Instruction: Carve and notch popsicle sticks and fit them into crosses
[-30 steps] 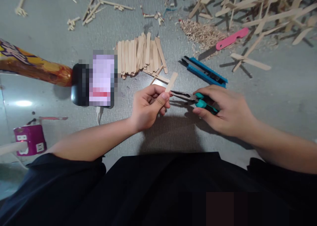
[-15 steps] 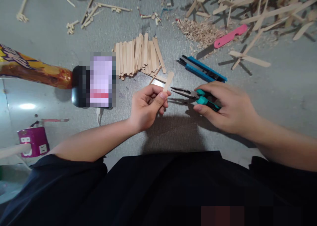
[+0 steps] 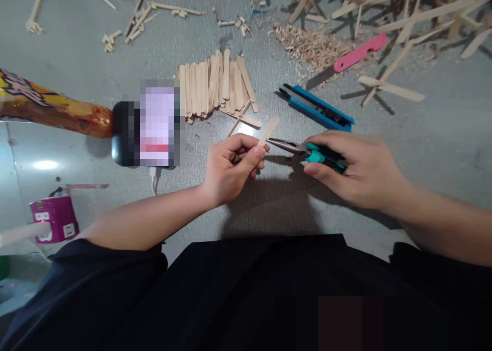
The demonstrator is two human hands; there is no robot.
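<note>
Between thumb and fingers, my left hand pinches a flat wooden craft stick that slants up to the right. My right hand is wrapped round the teal and black handles of long-nose pliers. The tips of the pliers meet the right edge of the stick, just above my left thumb, and their jaws look nearly closed. Beyond my left hand lies a row of craft sticks, with a few loose ones at its near end. My left palm is partly hidden by its fingers.
A blue box cutter and a pink-handled knife lie beyond my right hand. Wood shavings and joined sticks spread at the back right. A phone leans on a black-capped bottle; a purple plug adapter sits left.
The pliers' jaws have closed up, and their tips now touch the stick's edge. The stick has tilted further right, and both hands have shifted slightly right.
</note>
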